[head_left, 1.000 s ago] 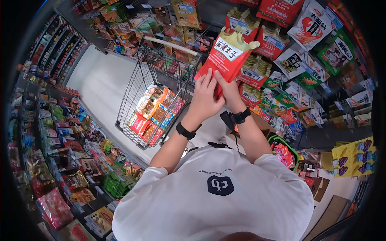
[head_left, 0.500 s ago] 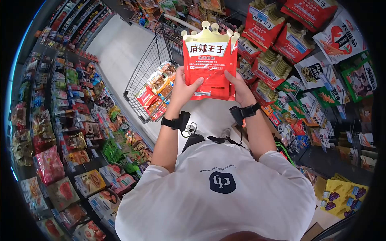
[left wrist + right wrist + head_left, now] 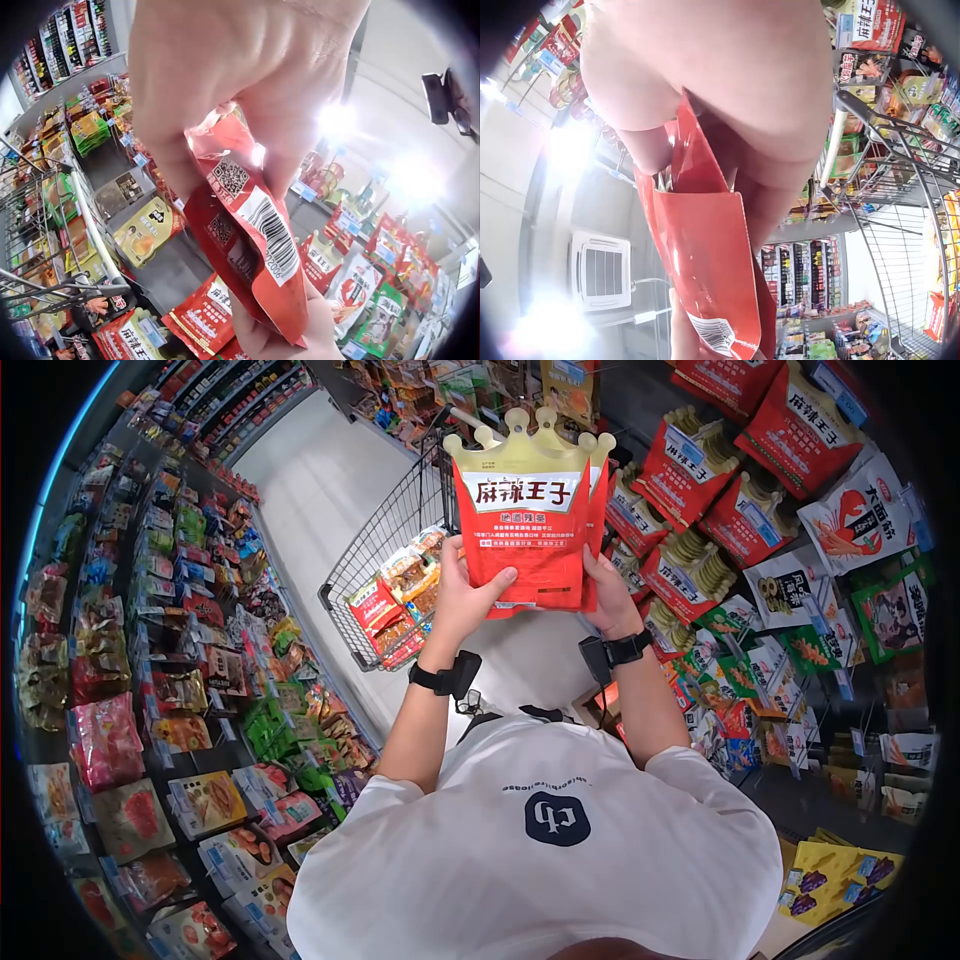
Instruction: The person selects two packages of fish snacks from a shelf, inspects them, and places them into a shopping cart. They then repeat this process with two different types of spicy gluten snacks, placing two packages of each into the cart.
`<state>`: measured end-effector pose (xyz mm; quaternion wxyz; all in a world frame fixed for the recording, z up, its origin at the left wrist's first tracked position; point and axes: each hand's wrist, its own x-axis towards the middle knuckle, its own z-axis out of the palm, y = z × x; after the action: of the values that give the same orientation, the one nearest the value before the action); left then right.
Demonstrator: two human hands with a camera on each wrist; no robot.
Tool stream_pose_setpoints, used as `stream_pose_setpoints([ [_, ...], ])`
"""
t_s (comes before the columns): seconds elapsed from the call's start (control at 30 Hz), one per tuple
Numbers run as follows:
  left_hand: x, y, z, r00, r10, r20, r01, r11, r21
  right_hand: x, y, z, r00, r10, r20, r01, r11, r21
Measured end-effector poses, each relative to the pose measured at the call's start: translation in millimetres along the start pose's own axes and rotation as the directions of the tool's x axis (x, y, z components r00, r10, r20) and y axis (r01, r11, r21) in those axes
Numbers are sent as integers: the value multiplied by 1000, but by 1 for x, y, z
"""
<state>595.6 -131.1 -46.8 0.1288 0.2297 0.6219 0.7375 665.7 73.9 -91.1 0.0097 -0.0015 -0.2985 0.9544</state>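
Two red snack packets with gold crown-shaped tops are held upright in front of my chest, the front snack packet (image 3: 525, 565) overlapping the rear snack packet (image 3: 598, 510). My left hand (image 3: 468, 600) grips them at the lower left, its thumb across the front face. At the lower right edge, my right hand (image 3: 608, 598) pinches with its thumb on the rear packet's side. The left wrist view shows the packets' bottom ends from below, with a barcode (image 3: 271, 234) and QR codes. Glossy red foil (image 3: 709, 255) bulges below the fingers in the right wrist view.
A wire shopping cart (image 3: 345, 595) stands ahead to the left, with several snack bags (image 3: 410, 585) inside. Matching red packets (image 3: 685, 460) hang on the rack at right. Shelves of packaged snacks (image 3: 205, 800) line the left side of the aisle floor (image 3: 300, 470).
The packets came from tilted at the rack to upright before me, hands now at opposite sides. Over the last half second the front packet slid slightly, exposing more of the rear one at right.
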Motion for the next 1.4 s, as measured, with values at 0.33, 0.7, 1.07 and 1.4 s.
stream_pose_setpoints([
  [0.33,11,15,-103,981,-49,-188,51,999,8,7,-25,6,973,-189,-131,168,973,-158],
  [0.7,15,21,-100,994,-38,-98,36,999,-24,12,-15,1,991,-137,-14,132,978,-163],
  [1.07,20,18,-97,992,-71,-100,71,997,-11,11,-10,-7,989,-149,-19,143,973,-181],
  [1.4,23,16,-102,994,-55,-96,51,998,-44,15,-7,7,985,-156,-72,140,971,-194],
])
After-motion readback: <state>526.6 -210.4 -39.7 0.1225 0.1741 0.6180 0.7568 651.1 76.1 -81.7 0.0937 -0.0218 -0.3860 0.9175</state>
